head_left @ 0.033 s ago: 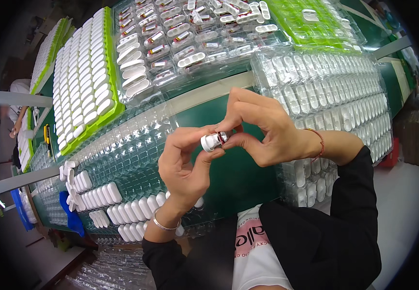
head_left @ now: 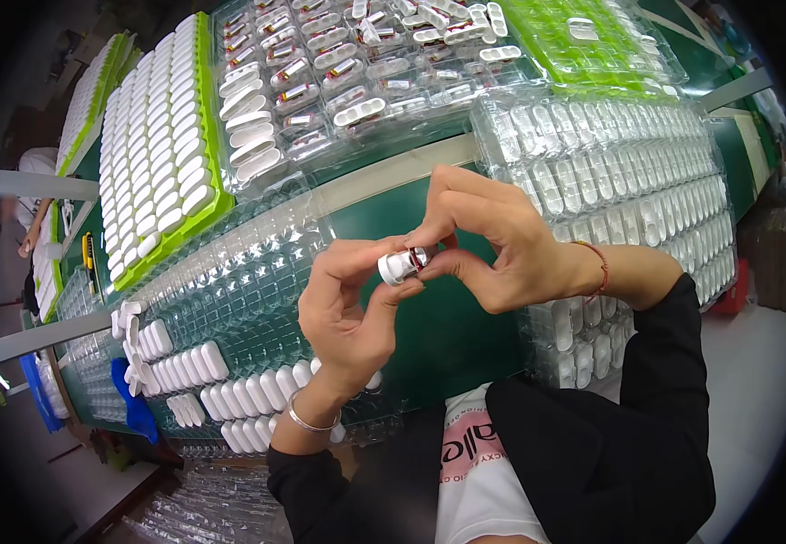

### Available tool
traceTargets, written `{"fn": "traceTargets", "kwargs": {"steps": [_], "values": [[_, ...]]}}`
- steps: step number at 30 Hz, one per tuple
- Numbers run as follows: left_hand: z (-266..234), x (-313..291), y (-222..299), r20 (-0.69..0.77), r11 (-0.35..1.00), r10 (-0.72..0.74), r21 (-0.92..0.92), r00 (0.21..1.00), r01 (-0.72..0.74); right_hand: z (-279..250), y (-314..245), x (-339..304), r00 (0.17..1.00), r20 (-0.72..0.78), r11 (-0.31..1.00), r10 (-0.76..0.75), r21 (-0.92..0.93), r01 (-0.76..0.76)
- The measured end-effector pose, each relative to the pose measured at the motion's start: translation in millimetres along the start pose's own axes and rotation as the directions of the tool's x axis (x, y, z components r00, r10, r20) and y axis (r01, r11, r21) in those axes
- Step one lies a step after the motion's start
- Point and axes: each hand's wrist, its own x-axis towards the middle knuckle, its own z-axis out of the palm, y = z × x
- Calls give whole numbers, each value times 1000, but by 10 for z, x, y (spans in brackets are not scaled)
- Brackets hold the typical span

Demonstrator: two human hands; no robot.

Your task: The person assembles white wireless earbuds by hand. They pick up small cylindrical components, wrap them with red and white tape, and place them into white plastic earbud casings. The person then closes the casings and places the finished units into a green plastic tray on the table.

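Over the green table, both hands are raised and hold one small white plastic casing between them. My left hand pinches it between thumb and forefinger at its near left side. At its other end, where dark red wire-like parts show, my right hand closes thumb and fingertips on it. The fingers hide part of the casing. Left of my left wrist, finished-looking white oval pieces stand in rows on a clear plastic tray.
Beyond my hands, a clear tray carries open white shells with red-and-silver parts. Clear trays of white shells stand on the right. A green tray of white ovals, a yellow cutter knife and a blue cloth-like item lie left.
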Motion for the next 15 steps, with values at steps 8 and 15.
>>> {"fn": "traceTargets", "kwargs": {"steps": [8,15], "values": [[-14,-3,12,-11,976,-193,-106,981,191,-91,19,13,956,146,929,253,238,-282],[-181,-25,119,106,989,-142,-37,984,147,-67,-53,8,971,181,970,159,156,-188]]}}
